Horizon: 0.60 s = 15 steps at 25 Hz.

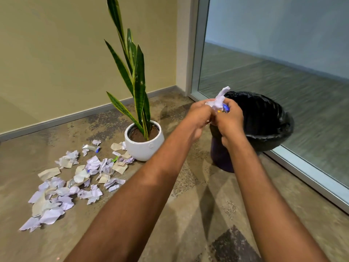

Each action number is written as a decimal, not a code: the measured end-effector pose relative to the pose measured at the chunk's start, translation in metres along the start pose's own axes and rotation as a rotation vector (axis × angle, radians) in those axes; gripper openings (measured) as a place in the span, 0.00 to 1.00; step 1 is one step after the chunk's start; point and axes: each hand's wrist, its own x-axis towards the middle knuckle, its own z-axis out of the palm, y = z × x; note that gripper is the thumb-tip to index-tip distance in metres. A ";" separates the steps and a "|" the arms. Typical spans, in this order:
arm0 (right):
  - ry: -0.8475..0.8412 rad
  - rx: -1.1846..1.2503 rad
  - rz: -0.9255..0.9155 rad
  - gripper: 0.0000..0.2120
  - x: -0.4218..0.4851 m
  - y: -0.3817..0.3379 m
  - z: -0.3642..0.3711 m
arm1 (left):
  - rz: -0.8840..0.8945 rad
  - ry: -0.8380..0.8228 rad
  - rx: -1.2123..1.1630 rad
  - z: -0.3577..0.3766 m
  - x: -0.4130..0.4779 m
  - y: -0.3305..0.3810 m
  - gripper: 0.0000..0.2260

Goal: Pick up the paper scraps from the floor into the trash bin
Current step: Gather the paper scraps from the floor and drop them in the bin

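Two hands, the left hand (198, 114) and the right hand (229, 118), clench one crumpled paper wad (219, 100) between them. The trash bin (273, 133) is just beyond them. Let go this early, pieces may drop outside its rim. Many floor scraps (75, 182) lie well left of the left hand.

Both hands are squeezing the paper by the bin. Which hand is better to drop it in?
Right, most likely. The right hand holds the paper wad on the side next to the open trash bin. The left hand is on the plant pot side, farther from it.
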 end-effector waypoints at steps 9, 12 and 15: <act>0.136 0.629 0.423 0.14 0.038 0.000 -0.051 | -0.248 -0.094 -0.274 0.045 0.015 0.018 0.10; 0.160 0.673 0.389 0.22 0.034 -0.003 -0.048 | -0.295 -0.148 -0.299 0.043 0.013 0.016 0.29; 0.201 0.614 0.367 0.11 0.026 -0.010 -0.036 | -0.182 -0.158 -0.238 0.038 0.011 0.015 0.32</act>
